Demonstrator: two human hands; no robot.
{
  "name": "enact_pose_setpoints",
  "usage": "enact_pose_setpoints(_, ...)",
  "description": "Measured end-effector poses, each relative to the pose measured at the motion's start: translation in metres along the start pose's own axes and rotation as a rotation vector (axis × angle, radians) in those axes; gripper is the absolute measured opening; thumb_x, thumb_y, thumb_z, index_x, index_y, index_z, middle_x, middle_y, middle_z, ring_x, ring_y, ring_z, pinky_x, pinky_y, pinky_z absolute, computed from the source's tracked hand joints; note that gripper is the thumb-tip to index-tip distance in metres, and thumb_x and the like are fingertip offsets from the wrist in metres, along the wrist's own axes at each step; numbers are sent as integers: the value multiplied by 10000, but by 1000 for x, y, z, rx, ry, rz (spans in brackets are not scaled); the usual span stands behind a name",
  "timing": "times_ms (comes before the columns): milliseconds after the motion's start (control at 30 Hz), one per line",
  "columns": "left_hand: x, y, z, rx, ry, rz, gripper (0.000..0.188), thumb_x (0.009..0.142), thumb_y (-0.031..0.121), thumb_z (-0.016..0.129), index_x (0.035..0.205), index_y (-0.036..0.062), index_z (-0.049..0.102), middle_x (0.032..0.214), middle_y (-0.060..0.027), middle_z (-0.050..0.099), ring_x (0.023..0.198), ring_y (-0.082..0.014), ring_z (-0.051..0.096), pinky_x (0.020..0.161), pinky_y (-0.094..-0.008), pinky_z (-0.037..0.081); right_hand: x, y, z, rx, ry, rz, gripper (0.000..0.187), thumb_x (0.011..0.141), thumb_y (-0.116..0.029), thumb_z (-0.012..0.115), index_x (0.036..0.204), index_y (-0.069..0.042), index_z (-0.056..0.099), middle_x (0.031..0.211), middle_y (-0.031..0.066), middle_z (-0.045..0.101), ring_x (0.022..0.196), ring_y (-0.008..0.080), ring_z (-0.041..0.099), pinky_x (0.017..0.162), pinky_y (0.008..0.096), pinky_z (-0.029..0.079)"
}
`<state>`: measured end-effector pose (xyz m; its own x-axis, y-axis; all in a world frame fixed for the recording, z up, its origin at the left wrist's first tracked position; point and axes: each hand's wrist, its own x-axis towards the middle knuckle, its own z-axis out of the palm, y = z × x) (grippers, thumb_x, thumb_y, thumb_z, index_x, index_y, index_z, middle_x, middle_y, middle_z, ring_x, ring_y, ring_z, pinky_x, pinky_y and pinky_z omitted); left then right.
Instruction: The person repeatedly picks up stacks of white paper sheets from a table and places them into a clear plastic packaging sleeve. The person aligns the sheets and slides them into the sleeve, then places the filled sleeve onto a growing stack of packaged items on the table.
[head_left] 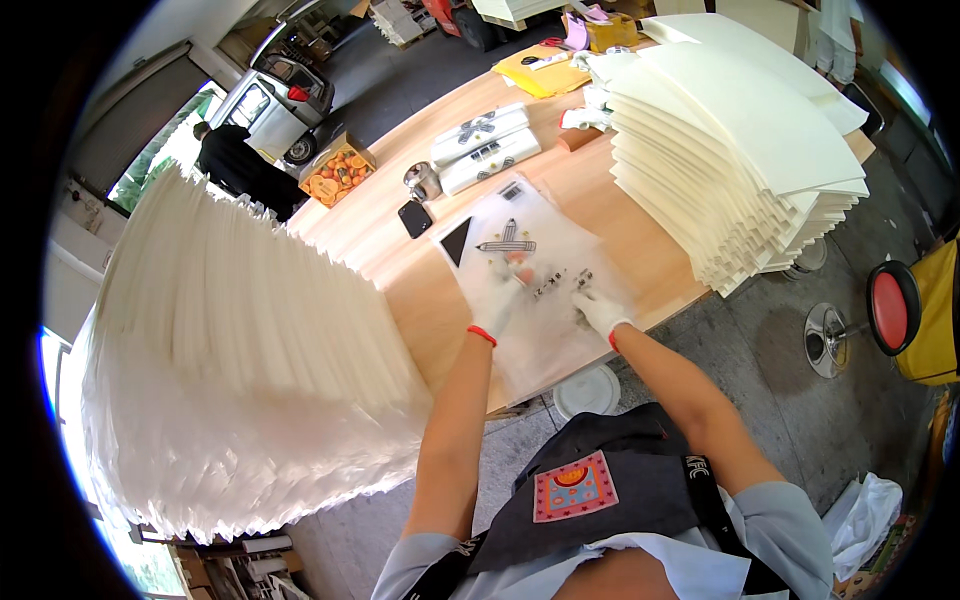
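Observation:
A translucent printed plastic bag (540,240) lies on the wooden table in front of me, marked with crossed pencils and a black corner. Both my hands wear white gloves with red cuffs. My left hand (497,305) is at the bag's left side, its fingers blending into the cloudy film. At the right side, my right hand (602,312) has its fingers closed on the film beside the dark print. Whether anything lies inside the bag is hard to make out.
A tall stack of plastic-wrapped white sheets (250,370) rises at left. Cream boards (700,150) are piled at right. Beyond the bag are film rolls (488,160), a phone (415,219), a metal tin (422,181) and a fruit-print box (340,172). A stool (890,308) stands right.

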<state>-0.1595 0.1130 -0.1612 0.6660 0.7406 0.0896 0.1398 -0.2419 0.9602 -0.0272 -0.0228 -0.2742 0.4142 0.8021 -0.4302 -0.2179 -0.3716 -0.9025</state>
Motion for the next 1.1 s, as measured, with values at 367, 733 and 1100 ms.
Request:
enact_pose_setpoints(367, -13, 34, 17, -13, -225, 25, 276, 897, 114, 565, 1156, 32, 516, 982, -73, 630, 843, -135, 605, 741, -265, 488, -54, -112, -1, -79, 89, -277, 409, 875, -439, 514, 1017, -71, 622, 850, 71, 634, 805, 199, 609, 730, 322, 477)
enact_pose_setpoints(733, -20, 55, 27, -256, -145, -56, 259, 915, 73, 476, 1170, 65, 526, 1069, -67, 650, 618, -64, 553, 533, -231, 461, -124, -102, -74, -558, 0, 75, 388, 874, -422, 475, 966, -75, 623, 783, 140, 654, 844, 305, 634, 786, 431, 474)
enact_pose_setpoints(1100, -146, 107, 101, 344, -356, 746, 380, 689, 52, 592, 1034, 201, 650, 720, -39, 611, 614, -198, 594, 560, -337, 489, -67, -93, 12, -721, 92, -954, 368, 826, -333, 555, 1081, -69, 583, 985, 158, 639, 927, 309, 611, 809, 409, 475)
